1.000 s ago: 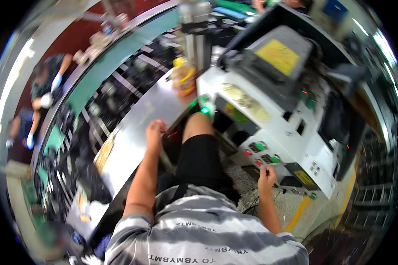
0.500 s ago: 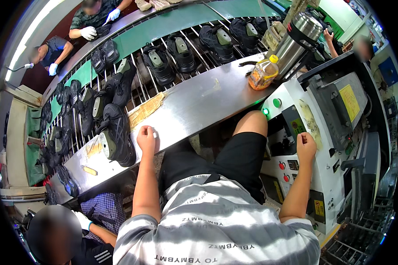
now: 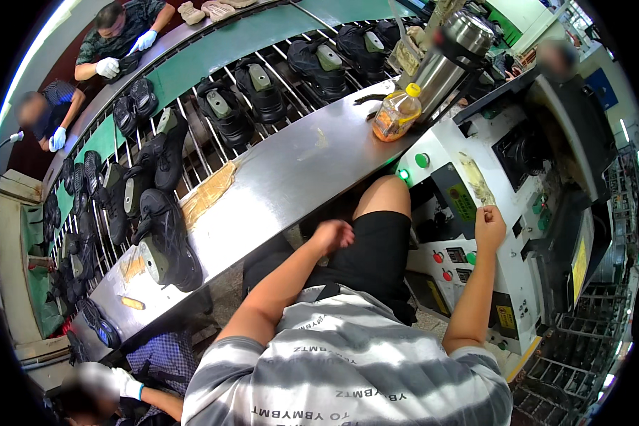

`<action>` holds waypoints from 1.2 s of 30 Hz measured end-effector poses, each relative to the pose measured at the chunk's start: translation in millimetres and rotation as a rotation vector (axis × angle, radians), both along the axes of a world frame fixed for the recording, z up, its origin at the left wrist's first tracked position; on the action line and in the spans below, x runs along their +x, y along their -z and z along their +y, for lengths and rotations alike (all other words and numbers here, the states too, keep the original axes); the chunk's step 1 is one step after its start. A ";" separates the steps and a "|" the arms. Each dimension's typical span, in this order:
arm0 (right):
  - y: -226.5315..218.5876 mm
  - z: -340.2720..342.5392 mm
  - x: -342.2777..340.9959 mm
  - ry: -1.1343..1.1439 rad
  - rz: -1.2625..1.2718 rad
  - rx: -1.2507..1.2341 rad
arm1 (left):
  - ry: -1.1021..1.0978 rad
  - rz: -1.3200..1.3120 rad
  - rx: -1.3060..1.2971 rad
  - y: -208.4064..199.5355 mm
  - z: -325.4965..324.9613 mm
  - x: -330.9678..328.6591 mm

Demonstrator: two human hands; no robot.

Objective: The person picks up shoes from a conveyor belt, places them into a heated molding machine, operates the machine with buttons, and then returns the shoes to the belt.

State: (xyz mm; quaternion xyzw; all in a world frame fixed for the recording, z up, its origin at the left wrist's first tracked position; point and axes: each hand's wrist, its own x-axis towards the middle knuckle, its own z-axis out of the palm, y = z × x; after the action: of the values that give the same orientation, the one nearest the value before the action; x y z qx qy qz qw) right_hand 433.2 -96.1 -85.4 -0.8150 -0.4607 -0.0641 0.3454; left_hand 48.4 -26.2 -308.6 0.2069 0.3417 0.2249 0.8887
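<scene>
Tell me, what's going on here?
A seated person has the left hand above the lap and the right hand by a white machine; neither visibly holds anything. Black shoes lie beyond a metal table, with another resting on it. Farther off, a gloved co-worker handles a dark item.

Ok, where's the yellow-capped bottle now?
The bottle stands on the metal table, right of centre in the head view's upper part, just left of the steel flask.

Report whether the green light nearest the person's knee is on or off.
On: the green light has a bright, pale centre, unlike the duller green button beside it.
</scene>
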 end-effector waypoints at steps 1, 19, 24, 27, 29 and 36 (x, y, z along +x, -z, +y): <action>-1.7 -0.4 -1.0 0.002 -0.006 0.014 | -0.275 0.590 0.244 32.1 3.9 7.5; -71.8 78.8 51.9 0.047 -0.396 0.284 | 0.181 0.542 0.921 -52.2 -18.4 -54.0; -118.3 170.6 146.8 0.509 -0.042 -0.059 | -0.101 0.374 0.682 -113.0 3.1 -98.0; -143.5 189.1 167.5 0.635 0.305 -0.405 | -0.188 0.515 0.650 -108.1 12.8 -125.0; -147.6 195.2 164.7 0.695 0.346 -0.443 | -0.100 0.444 0.617 -104.2 7.8 -137.8; -140.9 197.4 166.0 0.754 0.336 -0.461 | 0.005 0.224 0.055 -20.0 -35.1 -128.9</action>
State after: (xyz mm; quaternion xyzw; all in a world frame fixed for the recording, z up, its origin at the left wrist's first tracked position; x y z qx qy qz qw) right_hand 599.2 101.3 55.5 -0.9800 -0.0724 0.0518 0.1778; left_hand -80.5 -61.4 -288.6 0.2558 0.4322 0.2073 0.8396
